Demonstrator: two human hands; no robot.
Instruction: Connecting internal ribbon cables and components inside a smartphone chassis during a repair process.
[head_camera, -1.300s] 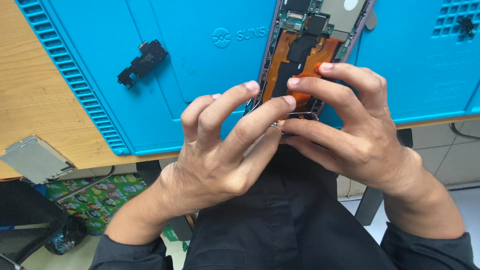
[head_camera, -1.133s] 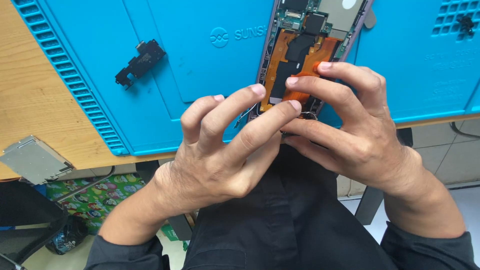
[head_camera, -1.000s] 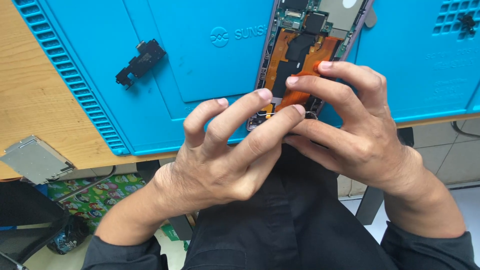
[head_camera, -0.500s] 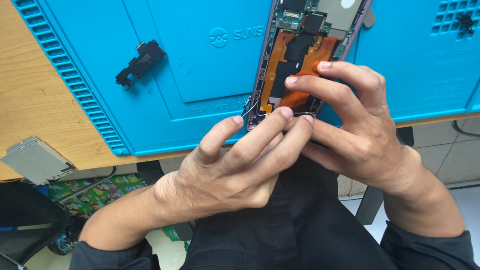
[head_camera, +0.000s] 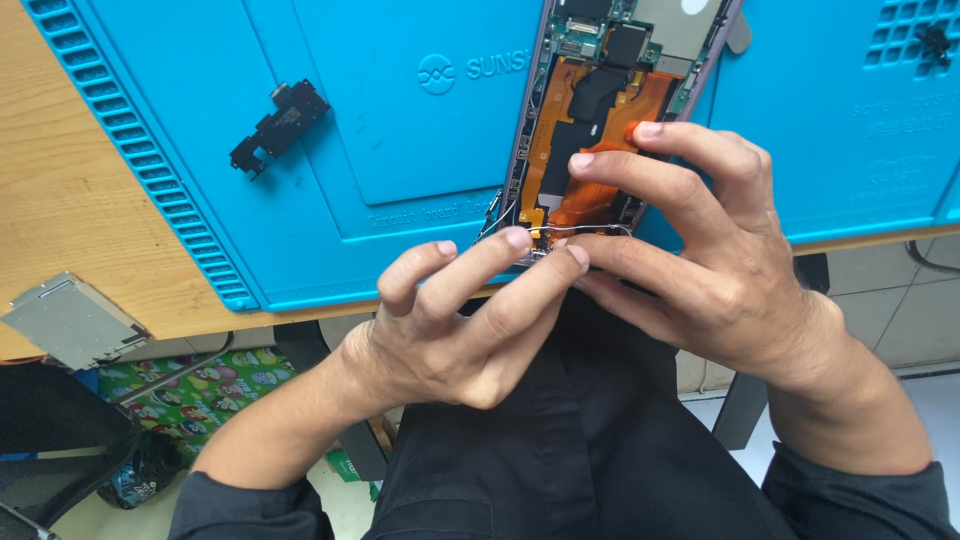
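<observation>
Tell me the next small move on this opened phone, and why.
Probably lift the thin wire gently clear of the phone at its near end. The left hand pinches at that end, and the right hand braces the orange flex, so the frame looks steadied.

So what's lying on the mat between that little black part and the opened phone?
Nothing. In the head view, only bare blue mat lies between the small black part and the opened phone.
</observation>
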